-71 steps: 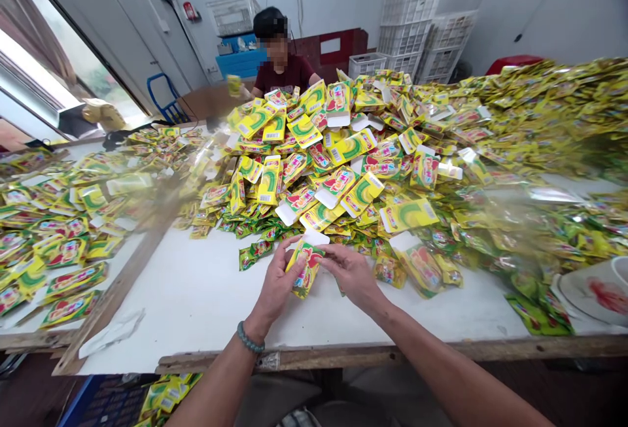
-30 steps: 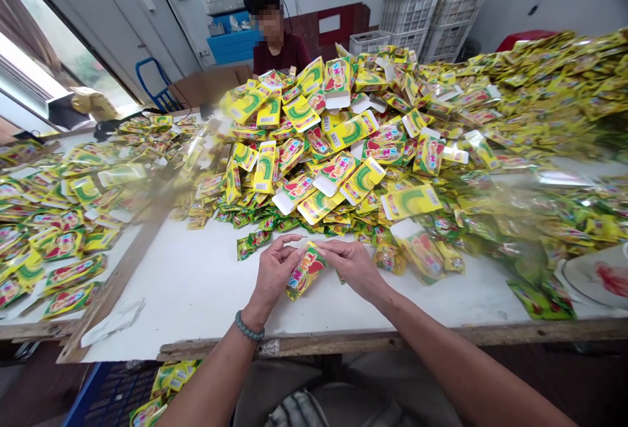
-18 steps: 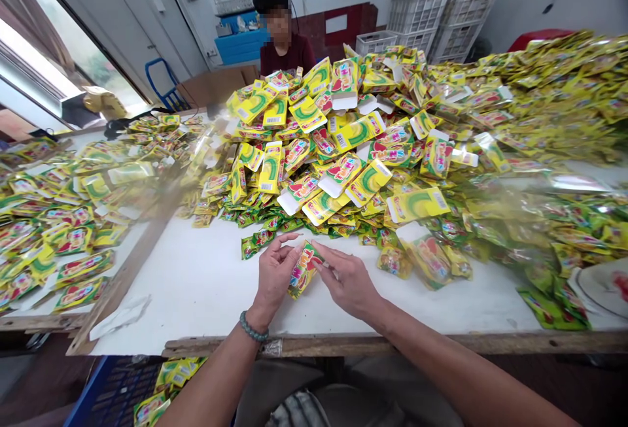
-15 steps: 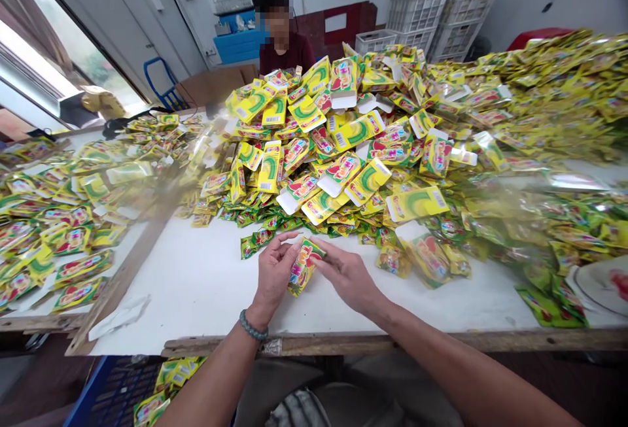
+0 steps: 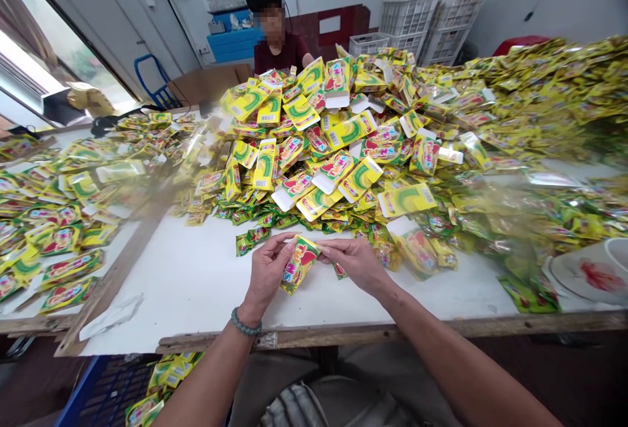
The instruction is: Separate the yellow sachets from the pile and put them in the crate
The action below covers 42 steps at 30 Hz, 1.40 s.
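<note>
A small yellow-and-green candy box (image 5: 300, 263), printed with a red heart-like shape and colourful lettering, is held tilted above the white tabletop. My left hand (image 5: 265, 273) grips it from the left, thumb across its front. At the box's upper right edge, the thumb and fingers of my right hand (image 5: 356, 263) are pinched together. Partly hidden below that hand is a small red-and-green packet (image 5: 339, 271); whether it is held or lies on the table I cannot tell. Just beyond my hands, green sachets (image 5: 252, 239) lie before a big heap of similar boxes (image 5: 314, 146).
A wooden strip (image 5: 122, 263) divides off more filled boxes (image 5: 63, 244) on the left. At right are a white floral cup (image 5: 596, 270) and heaped yellow packets (image 5: 564, 100). A blue crate (image 5: 101, 388) with boxes is below the table edge. A person (image 5: 275, 41) sits opposite.
My right hand's fingers have closed in at the box's upper edge. The red-and-green packet now shows below that hand. The view has shifted slightly, bringing more of the cup into sight.
</note>
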Each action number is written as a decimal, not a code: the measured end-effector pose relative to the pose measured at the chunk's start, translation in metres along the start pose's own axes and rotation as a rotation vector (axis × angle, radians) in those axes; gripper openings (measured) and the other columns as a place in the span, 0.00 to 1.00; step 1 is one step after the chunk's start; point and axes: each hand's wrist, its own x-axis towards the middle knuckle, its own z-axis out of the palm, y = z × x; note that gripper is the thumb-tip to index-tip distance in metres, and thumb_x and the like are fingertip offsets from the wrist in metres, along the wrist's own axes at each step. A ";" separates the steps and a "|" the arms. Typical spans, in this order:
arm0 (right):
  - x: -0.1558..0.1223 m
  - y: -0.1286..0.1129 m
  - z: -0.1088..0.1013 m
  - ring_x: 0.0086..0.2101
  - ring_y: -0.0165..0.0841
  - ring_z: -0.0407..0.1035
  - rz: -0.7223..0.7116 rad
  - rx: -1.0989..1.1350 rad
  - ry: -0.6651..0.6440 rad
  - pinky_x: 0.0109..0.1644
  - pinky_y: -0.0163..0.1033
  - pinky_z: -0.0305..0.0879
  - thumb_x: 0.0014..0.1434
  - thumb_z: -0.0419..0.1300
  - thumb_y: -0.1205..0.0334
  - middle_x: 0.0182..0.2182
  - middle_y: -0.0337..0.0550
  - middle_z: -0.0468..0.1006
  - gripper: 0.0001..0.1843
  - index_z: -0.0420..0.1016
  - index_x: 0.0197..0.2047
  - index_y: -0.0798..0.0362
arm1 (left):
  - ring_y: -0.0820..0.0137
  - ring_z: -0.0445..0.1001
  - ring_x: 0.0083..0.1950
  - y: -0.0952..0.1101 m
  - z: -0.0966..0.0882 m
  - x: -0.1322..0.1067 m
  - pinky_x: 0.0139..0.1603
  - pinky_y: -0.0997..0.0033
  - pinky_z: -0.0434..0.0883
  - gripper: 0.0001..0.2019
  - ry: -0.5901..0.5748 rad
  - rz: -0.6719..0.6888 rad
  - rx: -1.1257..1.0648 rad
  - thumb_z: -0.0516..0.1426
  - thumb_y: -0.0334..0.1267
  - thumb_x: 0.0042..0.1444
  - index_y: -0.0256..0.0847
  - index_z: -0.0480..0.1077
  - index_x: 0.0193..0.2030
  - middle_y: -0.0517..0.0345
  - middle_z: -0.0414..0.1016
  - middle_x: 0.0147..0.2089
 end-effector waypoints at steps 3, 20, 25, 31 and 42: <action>0.002 0.006 0.003 0.33 0.36 0.77 -0.009 0.005 0.042 0.42 0.44 0.75 0.52 0.65 0.49 0.36 0.42 0.84 0.17 0.83 0.42 0.49 | 0.71 0.76 0.33 -0.002 0.001 0.002 0.34 0.73 0.73 0.17 -0.018 0.019 0.007 0.64 0.46 0.51 0.39 0.75 0.45 0.55 0.80 0.36; -0.006 0.008 0.015 0.35 0.36 0.75 -0.284 -0.284 0.104 0.39 0.41 0.73 0.60 0.57 0.57 0.38 0.46 0.82 0.16 0.81 0.46 0.50 | 0.73 0.73 0.29 -0.002 0.001 0.003 0.31 0.76 0.71 0.16 0.080 -0.002 -0.009 0.65 0.46 0.49 0.39 0.77 0.42 0.59 0.78 0.31; 0.000 -0.003 -0.006 0.29 0.34 0.75 0.080 0.101 -0.037 0.35 0.38 0.73 0.49 0.67 0.49 0.27 0.44 0.83 0.16 0.84 0.35 0.53 | 0.74 0.72 0.26 0.004 -0.001 0.004 0.27 0.76 0.69 0.18 0.011 -0.072 -0.014 0.67 0.46 0.46 0.38 0.78 0.41 0.58 0.78 0.29; 0.000 -0.005 -0.016 0.27 0.32 0.76 0.238 0.153 -0.157 0.34 0.37 0.71 0.42 0.72 0.51 0.26 0.46 0.83 0.18 0.84 0.33 0.55 | 0.74 0.70 0.24 0.005 -0.009 0.002 0.23 0.77 0.66 0.17 -0.043 -0.103 0.026 0.67 0.45 0.44 0.37 0.80 0.40 0.59 0.76 0.24; -0.001 -0.002 -0.009 0.27 0.33 0.75 0.209 0.092 -0.102 0.34 0.37 0.70 0.42 0.71 0.55 0.24 0.44 0.82 0.14 0.84 0.30 0.55 | 0.74 0.73 0.26 0.003 -0.013 0.002 0.26 0.78 0.69 0.16 -0.065 -0.093 0.048 0.67 0.44 0.45 0.39 0.80 0.40 0.56 0.80 0.30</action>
